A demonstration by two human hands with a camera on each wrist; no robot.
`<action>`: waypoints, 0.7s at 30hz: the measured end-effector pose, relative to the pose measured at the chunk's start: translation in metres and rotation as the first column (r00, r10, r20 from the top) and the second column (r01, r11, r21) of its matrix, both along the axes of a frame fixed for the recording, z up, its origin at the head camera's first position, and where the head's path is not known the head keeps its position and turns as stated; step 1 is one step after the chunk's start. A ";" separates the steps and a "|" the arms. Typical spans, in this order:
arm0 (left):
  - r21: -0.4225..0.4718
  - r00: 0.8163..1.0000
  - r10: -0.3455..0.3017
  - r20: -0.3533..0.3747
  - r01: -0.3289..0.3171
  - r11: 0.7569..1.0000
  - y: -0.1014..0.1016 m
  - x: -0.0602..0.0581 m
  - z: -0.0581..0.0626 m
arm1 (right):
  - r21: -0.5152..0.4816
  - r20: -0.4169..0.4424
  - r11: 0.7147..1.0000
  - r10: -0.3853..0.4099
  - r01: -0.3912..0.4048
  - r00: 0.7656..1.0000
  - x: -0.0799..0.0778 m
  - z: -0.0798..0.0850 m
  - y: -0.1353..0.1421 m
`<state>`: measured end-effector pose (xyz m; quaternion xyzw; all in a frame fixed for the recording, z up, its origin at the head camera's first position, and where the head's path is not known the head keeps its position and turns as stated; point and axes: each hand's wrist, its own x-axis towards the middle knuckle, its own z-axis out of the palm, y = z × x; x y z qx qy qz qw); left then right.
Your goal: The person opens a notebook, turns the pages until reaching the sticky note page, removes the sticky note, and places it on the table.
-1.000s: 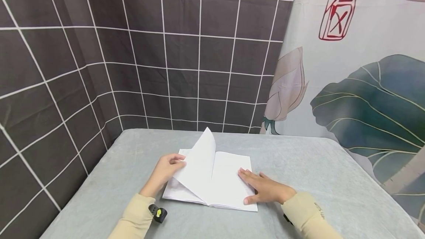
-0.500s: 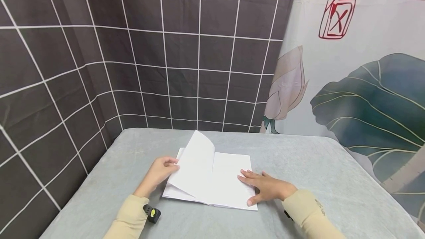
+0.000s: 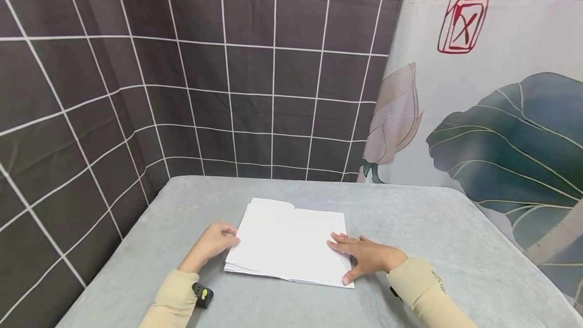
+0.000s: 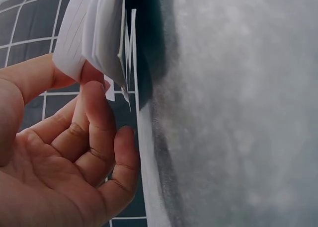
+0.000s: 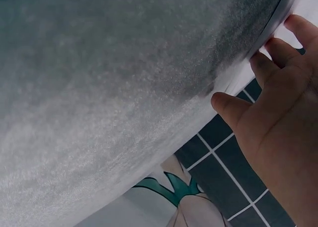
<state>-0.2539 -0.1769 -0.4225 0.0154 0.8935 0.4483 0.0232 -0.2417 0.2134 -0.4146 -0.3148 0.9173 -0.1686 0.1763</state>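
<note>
On the pale grey bench (image 3: 428,232), an open white paper booklet (image 3: 289,242) is pinched by the left hand (image 3: 213,243), touched by the splayed right hand (image 3: 366,257); it could get creased if tugged tho.

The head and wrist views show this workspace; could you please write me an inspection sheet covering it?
Surface: pale grey tabletop, faintly mottled.
Job's things: one open book with white pages, lying on the tabletop.
Clutter: nothing seen.
Left hand: at the outer edge of the left-hand pages, pinching them between thumb and fingers.
Right hand: fingers spread, resting on the right-hand page near its outer edge.
Cables: nothing seen; a black device sits at the left wrist.
Surroundings: dark grid-patterned cloth behind and to the left, pale plant-print cloth to the right.
</note>
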 end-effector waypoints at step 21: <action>-0.067 0.997 0.008 0.073 -0.003 0.998 -0.002 -0.005 -0.008 | -0.001 -0.015 1.000 -0.013 0.013 1.000 0.001 -0.003 0.000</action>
